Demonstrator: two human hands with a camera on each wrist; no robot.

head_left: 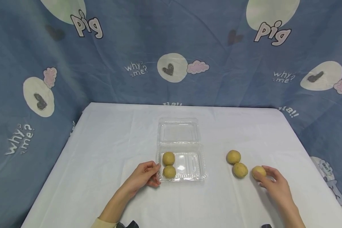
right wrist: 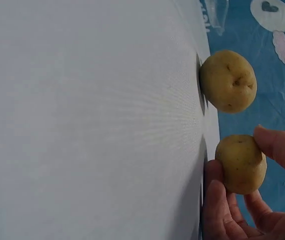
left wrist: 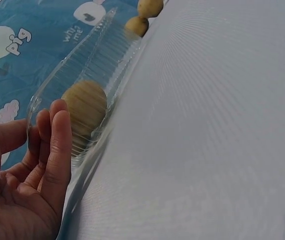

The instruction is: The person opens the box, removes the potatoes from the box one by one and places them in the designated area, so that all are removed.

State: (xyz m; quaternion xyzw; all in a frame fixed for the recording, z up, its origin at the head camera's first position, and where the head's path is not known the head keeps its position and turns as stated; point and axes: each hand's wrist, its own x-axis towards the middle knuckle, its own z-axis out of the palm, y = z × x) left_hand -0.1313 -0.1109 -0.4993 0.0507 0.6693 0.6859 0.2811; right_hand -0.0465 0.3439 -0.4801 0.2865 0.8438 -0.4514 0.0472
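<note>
Worktop [head_left: 97,152], draped in white cloth, is lying beneath both hands. The right hand [head_left: 276,183] is gripping a held potato [head_left: 258,170], its thumb pressing on one side and its fingers curling round the other; whether this potato is touching the cloth, the views are not showing clearly. Just to the left of the right hand, a nearer loose potato [head_left: 240,170] is sitting on the cloth, apart from the held one. Slightly farther forward from that hand, a farther loose potato [head_left: 233,156] is resting against its neighbour.

The left hand [head_left: 144,175] is pinching the side rim of a clear plastic container [head_left: 191,164], close to its near corner. Immediately to the right of the left hand, a front boxed potato [head_left: 169,172] and a back boxed potato [head_left: 168,158] are lying one behind the other inside, touching, along the wall closest to that hand. The lid [head_left: 179,131] is lying folded back, forward of the left hand. Well beyond both hands, a blue printed curtain [head_left: 142,38] is hanging behind the worktop.
</note>
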